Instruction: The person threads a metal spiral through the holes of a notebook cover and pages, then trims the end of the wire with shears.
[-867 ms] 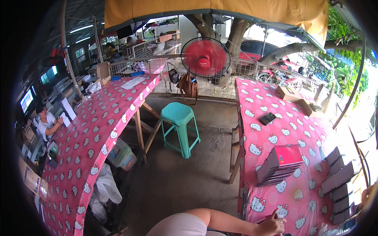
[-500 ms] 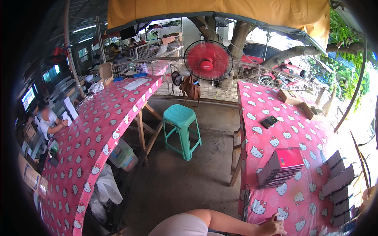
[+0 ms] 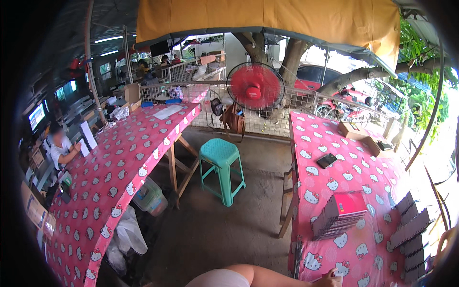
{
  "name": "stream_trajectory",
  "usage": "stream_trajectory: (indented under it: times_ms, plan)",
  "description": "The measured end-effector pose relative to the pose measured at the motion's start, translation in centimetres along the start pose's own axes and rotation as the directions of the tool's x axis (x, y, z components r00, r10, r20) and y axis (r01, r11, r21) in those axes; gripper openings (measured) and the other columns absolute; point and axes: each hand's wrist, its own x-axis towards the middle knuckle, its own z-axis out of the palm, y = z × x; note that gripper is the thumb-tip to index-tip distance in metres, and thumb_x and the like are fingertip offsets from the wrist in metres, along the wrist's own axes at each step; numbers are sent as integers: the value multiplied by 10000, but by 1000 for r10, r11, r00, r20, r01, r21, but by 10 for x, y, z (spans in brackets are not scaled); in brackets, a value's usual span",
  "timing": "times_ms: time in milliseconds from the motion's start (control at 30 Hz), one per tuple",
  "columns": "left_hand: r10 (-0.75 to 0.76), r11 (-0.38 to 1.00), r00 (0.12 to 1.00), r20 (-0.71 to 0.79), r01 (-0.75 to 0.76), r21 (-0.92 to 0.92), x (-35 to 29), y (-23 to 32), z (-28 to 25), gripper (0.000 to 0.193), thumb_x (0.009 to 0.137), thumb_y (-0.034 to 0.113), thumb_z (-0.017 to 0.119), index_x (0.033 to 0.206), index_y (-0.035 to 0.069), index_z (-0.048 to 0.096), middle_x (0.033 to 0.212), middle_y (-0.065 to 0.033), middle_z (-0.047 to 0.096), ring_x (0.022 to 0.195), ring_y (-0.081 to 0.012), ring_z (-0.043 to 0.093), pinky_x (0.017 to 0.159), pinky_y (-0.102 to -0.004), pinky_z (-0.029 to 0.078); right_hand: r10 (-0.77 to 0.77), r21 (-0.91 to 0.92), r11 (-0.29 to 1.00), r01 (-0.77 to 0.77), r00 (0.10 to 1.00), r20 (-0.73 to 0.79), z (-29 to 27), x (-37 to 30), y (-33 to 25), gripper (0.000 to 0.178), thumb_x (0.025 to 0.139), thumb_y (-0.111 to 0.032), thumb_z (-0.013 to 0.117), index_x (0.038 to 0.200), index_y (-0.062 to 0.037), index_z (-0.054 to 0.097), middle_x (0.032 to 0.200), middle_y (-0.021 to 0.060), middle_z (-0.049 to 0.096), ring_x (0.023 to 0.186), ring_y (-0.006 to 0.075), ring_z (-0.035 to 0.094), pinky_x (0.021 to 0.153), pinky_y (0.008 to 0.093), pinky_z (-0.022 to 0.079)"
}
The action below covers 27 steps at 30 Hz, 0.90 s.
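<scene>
My left arm comes in at the lower edge, and my left hand (image 3: 328, 279) is over the near end of the right-hand table, partly cut off by the frame. Its fingers are bent and closed about a small whitish thing (image 3: 338, 276) too small to name. Beyond the hand stands a stack of spiral-bound notebooks (image 3: 351, 204) with a red cover on top. More spiral-bound notebooks (image 3: 409, 229) are piled in a row along the table's right side. My right hand does not show plainly; a blurred skin-coloured patch is at the right rim.
A pink patterned cloth covers the right table (image 3: 299, 191) and the left table (image 3: 124, 153). Between them stands a green stool (image 3: 221, 152). A phone (image 3: 327, 160) and open cardboard boxes (image 3: 354, 130) lie farther back. A red fan (image 3: 255, 86) stands behind; another person (image 3: 62, 150) sits far left.
The whole view has shifted slightly, so most things sit lower in the picture. My left hand is now nearer the lower edge and more cut off, with its fingers still closed.
</scene>
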Motion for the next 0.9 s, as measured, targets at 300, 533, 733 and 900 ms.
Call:
stream_trajectory:
  times_ms: [300,533,733,900]
  plan:
    - [-61,951,997,-52,74,302,4,24,-4,214,813,393,659,807,189,725,777,-8,662,811,-246,602,812,-497,391,-107,-52,993,102,989,-100,13,-12,-19,172,859,-3,625,1027,-23,662,821,71,580,722,165,550,618,280,484]
    - [-112,974,991,71,95,204,4,-6,-4,154,774,315,655,874,226,732,820,-12,666,875,-255,592,841,-579,350,-432,-500,802,326,895,-109,30,-3,-44,67,832,-55,659,878,-39,613,821,104,572,739,218,571,621,341,475]
    - [-179,957,978,105,148,248,0,0,14,84,822,298,638,844,221,667,850,60,626,1013,-136,563,1029,-557,211,-312,-477,849,225,943,-111,47,15,-90,113,835,-112,660,908,-40,613,833,136,592,780,321,560,720,420,462]
    - [-111,987,993,50,104,124,7,-2,-4,147,748,212,729,892,206,705,862,43,679,855,-146,614,1008,-452,238,-351,-455,831,320,936,17,25,4,-83,133,851,-86,593,957,-6,605,906,198,605,843,386,584,718,447,466]
